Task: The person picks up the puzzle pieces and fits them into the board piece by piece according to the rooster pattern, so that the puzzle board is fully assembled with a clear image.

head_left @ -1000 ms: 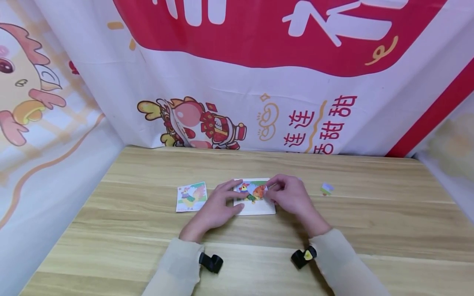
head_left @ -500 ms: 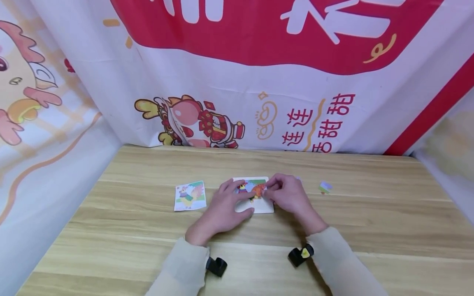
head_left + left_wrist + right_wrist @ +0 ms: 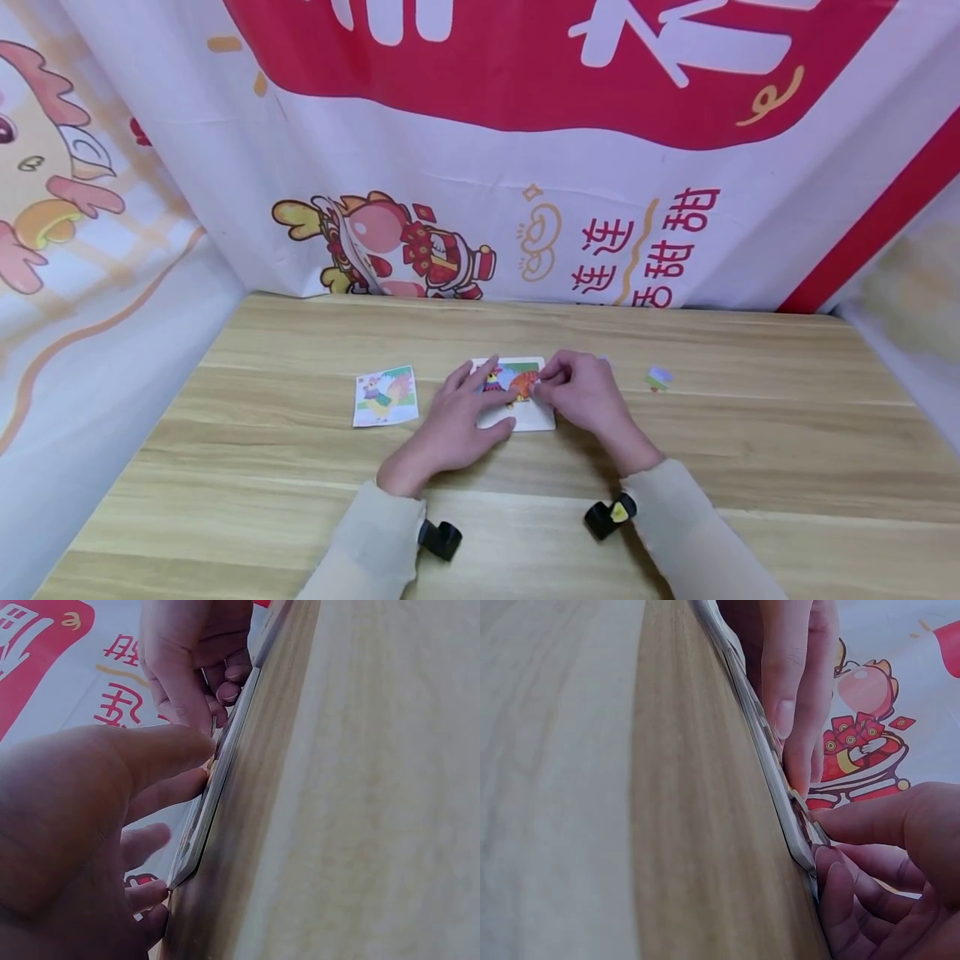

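A white puzzle board [image 3: 534, 418] with a partly assembled rooster picture lies flat at the middle of the table. My left hand [image 3: 459, 425] is spread over its left side, the relaxed fingers resting on the picture. At the board's right edge, my right hand [image 3: 588, 396] pinches a thin puzzle piece [image 3: 817, 831] between thumb and fingers, tilted up against the board in the right wrist view. The fingers largely hide that piece in the head view. Seen edge-on in the left wrist view, the board [image 3: 226, 769] runs beneath both hands.
A square card [image 3: 386, 397] with a paler rooster print lies left of the board. One loose puzzle piece [image 3: 658, 380] is to the right; another piece [image 3: 604, 361] shows just behind the right hand. A printed cloth [image 3: 450, 150] hangs along the table's back edge.
My left hand has shifted right, its fingers reaching farther across the picture, and its index finger has since lifted slightly. The right hand keeps its pinch at the board's right edge.
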Demonstrator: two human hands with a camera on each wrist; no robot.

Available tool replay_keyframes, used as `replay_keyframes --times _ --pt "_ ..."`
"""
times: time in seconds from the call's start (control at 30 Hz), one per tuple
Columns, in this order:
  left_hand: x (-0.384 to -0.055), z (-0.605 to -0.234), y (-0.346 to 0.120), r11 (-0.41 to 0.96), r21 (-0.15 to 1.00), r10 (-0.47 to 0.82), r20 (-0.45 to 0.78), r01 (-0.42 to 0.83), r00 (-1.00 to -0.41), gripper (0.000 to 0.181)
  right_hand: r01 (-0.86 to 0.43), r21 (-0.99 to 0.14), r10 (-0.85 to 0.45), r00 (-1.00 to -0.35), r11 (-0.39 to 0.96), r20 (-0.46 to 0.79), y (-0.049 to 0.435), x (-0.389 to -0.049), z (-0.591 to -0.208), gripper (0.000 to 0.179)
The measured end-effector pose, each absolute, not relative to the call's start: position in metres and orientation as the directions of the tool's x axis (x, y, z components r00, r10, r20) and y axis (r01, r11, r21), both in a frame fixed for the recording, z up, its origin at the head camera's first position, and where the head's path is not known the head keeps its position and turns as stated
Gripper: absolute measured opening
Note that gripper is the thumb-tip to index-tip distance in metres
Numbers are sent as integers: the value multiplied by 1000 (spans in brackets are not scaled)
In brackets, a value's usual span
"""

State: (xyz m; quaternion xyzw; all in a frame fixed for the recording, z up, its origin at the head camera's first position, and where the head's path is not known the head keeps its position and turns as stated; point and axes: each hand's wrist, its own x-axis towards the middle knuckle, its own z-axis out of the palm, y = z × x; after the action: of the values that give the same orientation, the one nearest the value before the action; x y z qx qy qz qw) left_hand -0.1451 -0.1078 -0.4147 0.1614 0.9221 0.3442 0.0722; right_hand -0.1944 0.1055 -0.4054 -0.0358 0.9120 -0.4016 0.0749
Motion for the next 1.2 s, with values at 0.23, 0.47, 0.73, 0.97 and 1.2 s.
replay_keyframes --times 0.23,0.47,0.73,0.97,1.2 --pt "-144 -414 -109 732 639 348 -51 237 -936 45 -56 -715 -136 -989 697 -56 106 -193 -409 8" --pt "-144 -411 -108 760 608 344 -76 230 -936 46 -74 -721 -158 -986 689 -49 113 -191 -411 13" --pt "-144 -411 -109 764 603 345 -79 231 -935 45 -109 -734 -218 -974 671 -54 121 -191 -410 18" --pt "-145 -412 -108 765 602 338 -74 228 -938 45 -136 -705 -231 -972 696 -41 120 -191 -408 12" --pt "-147 -414 -110 744 623 340 -45 240 -939 43 -130 -695 -229 -972 707 -51 119 -192 -407 10"
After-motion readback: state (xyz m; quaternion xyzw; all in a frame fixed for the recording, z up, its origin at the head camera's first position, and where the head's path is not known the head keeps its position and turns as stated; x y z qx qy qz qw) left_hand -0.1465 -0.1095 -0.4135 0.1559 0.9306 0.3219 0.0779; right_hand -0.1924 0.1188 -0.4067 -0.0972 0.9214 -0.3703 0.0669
